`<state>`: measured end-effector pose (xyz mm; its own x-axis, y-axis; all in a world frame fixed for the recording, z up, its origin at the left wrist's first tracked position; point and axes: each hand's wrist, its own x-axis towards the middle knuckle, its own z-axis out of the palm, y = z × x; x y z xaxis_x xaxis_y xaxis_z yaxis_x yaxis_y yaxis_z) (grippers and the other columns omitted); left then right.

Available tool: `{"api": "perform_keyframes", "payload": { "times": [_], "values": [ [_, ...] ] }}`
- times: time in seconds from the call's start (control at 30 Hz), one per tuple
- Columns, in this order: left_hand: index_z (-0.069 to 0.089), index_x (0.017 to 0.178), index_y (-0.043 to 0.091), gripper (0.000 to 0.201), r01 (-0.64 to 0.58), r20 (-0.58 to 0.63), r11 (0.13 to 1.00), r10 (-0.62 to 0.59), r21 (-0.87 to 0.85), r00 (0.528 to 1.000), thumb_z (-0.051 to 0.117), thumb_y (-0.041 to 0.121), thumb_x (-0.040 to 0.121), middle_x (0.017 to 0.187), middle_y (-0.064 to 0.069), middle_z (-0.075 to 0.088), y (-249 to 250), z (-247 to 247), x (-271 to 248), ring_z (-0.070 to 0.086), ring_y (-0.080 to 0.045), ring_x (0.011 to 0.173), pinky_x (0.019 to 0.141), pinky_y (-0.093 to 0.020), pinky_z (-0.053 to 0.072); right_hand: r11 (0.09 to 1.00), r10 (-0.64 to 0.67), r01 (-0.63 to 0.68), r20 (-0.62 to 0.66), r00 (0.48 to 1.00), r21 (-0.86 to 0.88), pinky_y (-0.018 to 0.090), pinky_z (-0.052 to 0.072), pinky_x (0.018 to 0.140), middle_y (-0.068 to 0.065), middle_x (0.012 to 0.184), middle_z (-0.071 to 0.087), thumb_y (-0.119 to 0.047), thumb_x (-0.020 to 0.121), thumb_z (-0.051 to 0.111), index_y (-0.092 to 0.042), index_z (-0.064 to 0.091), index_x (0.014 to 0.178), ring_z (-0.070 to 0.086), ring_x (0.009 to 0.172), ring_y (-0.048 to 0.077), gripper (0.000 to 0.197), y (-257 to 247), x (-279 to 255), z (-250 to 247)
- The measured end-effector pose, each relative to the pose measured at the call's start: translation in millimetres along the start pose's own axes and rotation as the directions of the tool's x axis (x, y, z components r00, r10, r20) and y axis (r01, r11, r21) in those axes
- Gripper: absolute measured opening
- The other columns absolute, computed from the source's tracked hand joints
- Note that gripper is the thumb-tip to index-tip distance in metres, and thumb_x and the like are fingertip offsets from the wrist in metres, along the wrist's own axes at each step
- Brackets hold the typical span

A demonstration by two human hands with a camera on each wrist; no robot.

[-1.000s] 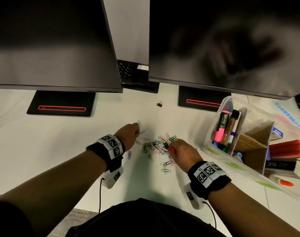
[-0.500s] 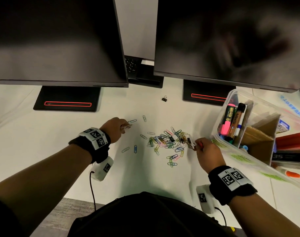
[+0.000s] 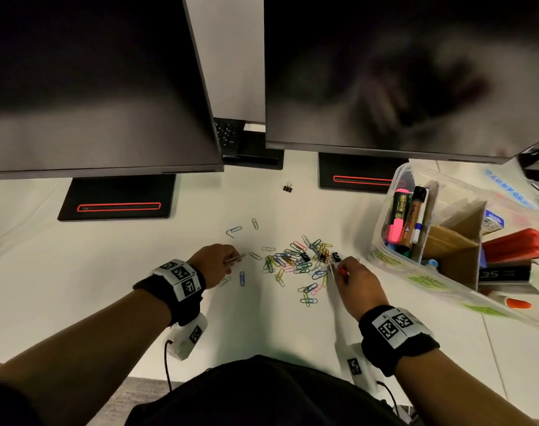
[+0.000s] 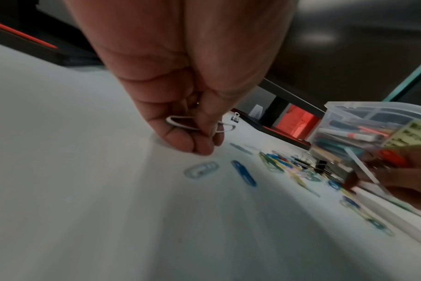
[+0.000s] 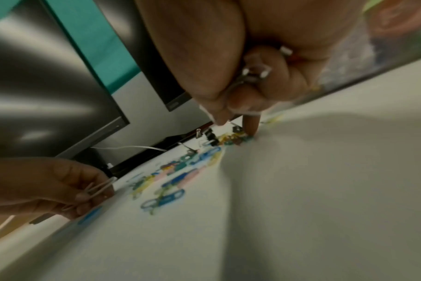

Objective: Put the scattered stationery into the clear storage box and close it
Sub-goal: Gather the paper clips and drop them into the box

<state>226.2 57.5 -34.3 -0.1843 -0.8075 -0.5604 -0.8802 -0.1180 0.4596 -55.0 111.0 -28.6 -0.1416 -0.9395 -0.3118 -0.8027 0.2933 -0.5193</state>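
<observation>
A heap of coloured paper clips (image 3: 295,262) and small black binder clips (image 3: 323,258) lies on the white desk. My left hand (image 3: 228,259) hovers just left of the heap, its curled fingers pinching a few white paper clips (image 4: 199,124). A blue clip (image 3: 242,278) and a pale one (image 4: 201,169) lie just below it. My right hand (image 3: 343,269) is at the heap's right edge, holding clips and a red item in its curled fingers (image 5: 260,76), one fingertip down on the desk. The clear storage box (image 3: 385,256) stands open at the right, with markers and cardboard dividers inside.
Two dark monitors (image 3: 93,87) overhang the far side of the desk on black bases (image 3: 117,204). A lone black binder clip (image 3: 287,187) lies between the bases. Two stray clips (image 3: 234,230) lie beyond the left hand. A keyboard (image 3: 228,136) sits behind the monitors.
My left hand drew back left and then came back toward the heap, still holding clips. My right hand went from the heap's near edge to its right edge, close to the box.
</observation>
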Motion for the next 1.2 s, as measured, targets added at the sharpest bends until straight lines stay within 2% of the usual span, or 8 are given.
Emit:
{"api": "perform_keyframes", "payload": {
  "times": [0.17,0.27,0.33,0.5,0.6,0.87,1.03,1.2],
  "values": [
    [0.058,0.118,0.007,0.030,-0.087,0.039,0.996,0.087,-0.008,0.995,0.048,0.001,0.090,0.106,-0.011,0.064,23.7,-2.4,-5.4,0.062,-0.028,0.100,0.082,-0.025,0.045,0.989,-0.115,0.116,-0.011,0.993,0.096,0.028,0.037,0.060,0.006,0.074,0.061,-0.011,0.091,0.052,-0.007,0.057,0.090,0.053,0.067,0.026,0.007,-26.2,-8.3,-20.6],
    [0.053,0.124,0.008,0.037,-0.153,-0.009,0.973,0.154,-0.174,0.988,0.038,-0.005,0.092,0.091,-0.008,0.058,60.5,-15.6,-8.5,0.059,-0.014,0.067,0.059,-0.007,0.045,0.974,-0.142,0.138,0.013,0.990,0.179,0.029,0.045,0.061,0.008,0.075,0.070,-0.009,0.090,0.050,-0.008,0.056,0.087,0.063,0.069,0.023,0.007,-36.7,-14.0,-47.4],
    [0.052,0.123,0.013,0.034,-0.207,-0.050,0.962,0.202,-0.177,0.978,0.043,0.000,0.093,0.091,-0.006,0.064,90.1,-24.1,-9.2,0.056,-0.007,0.063,0.053,-0.006,0.043,0.962,-0.156,0.144,0.031,0.987,0.234,0.022,0.043,0.053,0.008,0.070,0.070,-0.008,0.092,0.047,-0.013,0.053,0.083,0.062,0.056,0.007,0.011,-42.6,-15.7,-65.7],
    [0.063,0.114,0.021,0.025,-0.395,-0.201,0.914,0.371,-0.091,0.906,0.056,0.016,0.091,0.090,0.000,0.067,178.3,-31.0,-16.0,0.057,-0.012,0.076,0.076,-0.022,0.046,0.915,-0.013,0.012,0.001,1.000,0.403,0.018,0.036,0.039,0.008,0.058,0.059,-0.008,0.094,0.046,-0.014,0.054,0.082,0.046,0.035,0.004,0.016,-30.0,-13.0,-121.8],
    [0.059,0.125,0.026,0.035,-0.486,-0.250,0.874,0.466,-0.020,0.849,0.049,0.014,0.095,0.113,-0.004,0.067,230.5,-26.6,-13.0,0.061,-0.017,0.098,0.092,-0.024,0.042,0.909,0.112,-0.088,-0.036,0.993,0.408,0.018,0.035,0.035,0.007,0.055,0.056,-0.002,0.089,0.048,-0.011,0.053,0.071,0.045,0.033,0.007,0.021,-3.2,-0.3,-161.7],
    [0.052,0.133,0.021,0.043,-0.510,-0.150,0.844,0.533,0.166,0.833,0.039,0.007,0.094,0.132,-0.007,0.056,328.5,-1.5,1.9,0.053,-0.024,0.120,0.098,-0.028,0.041,0.770,0.378,-0.432,0.211,0.902,0.469,0.020,0.031,0.044,0.007,0.057,0.051,-0.008,0.091,0.048,-0.009,0.053,0.067,0.038,0.041,0.013,0.025,51.4,44.1,-219.9],
    [0.054,0.125,0.016,0.036,-0.429,-0.213,0.895,0.445,0.118,0.870,0.045,0.005,0.092,0.122,-0.010,0.061,352.6,19.5,22.9,0.059,-0.025,0.109,0.085,-0.028,0.044,0.659,0.355,-0.451,0.280,0.892,0.602,0.026,0.048,0.044,0.014,0.073,0.056,0.000,0.090,0.049,-0.003,0.052,0.079,0.056,0.061,0.022,0.012,57.7,59.8,-224.5],
    [0.051,0.130,0.017,0.041,-0.432,-0.158,0.896,0.444,0.104,0.882,0.043,0.002,0.093,0.123,-0.009,0.062,355.5,29.0,27.1,0.060,-0.023,0.111,0.091,-0.027,0.044,0.716,0.302,-0.384,0.238,0.923,0.583,0.041,0.057,0.084,0.022,0.095,0.061,0.005,0.085,0.055,0.004,0.059,0.093,0.064,0.088,0.033,0.009,63.8,66.2,-229.8]
  ]
}}
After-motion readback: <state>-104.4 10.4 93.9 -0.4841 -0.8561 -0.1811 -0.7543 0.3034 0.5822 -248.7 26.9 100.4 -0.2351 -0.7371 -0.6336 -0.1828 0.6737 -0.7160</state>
